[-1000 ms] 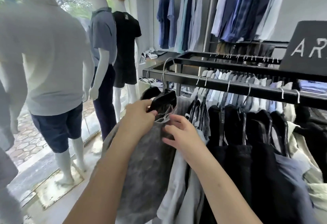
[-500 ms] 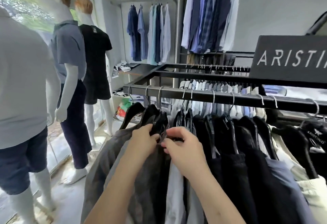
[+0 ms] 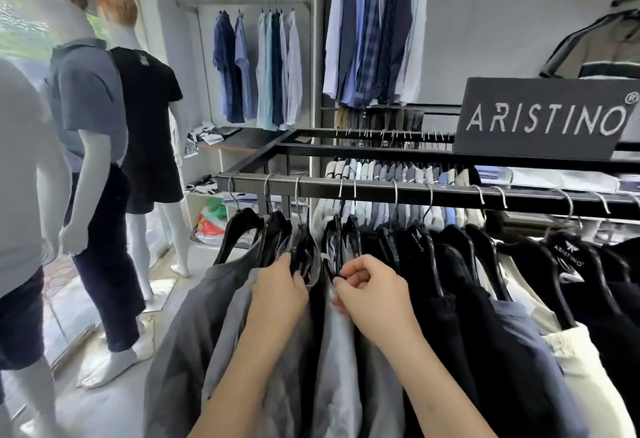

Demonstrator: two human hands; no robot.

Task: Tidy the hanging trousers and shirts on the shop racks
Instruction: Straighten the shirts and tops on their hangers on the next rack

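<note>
The grey trousers (image 3: 194,333) hang from black hangers (image 3: 277,233) on the near rack rail (image 3: 381,192), low in the centre of the frame. My left hand (image 3: 278,294) curls its fingers round a hanger's clip bar; my right hand (image 3: 372,290), just beside it, pinches the next hanger (image 3: 351,233). Black trousers (image 3: 460,333) fill the rail rightwards, under the ARISTINO sign (image 3: 543,119). Mannequins (image 3: 90,119) stand at left.
</note>
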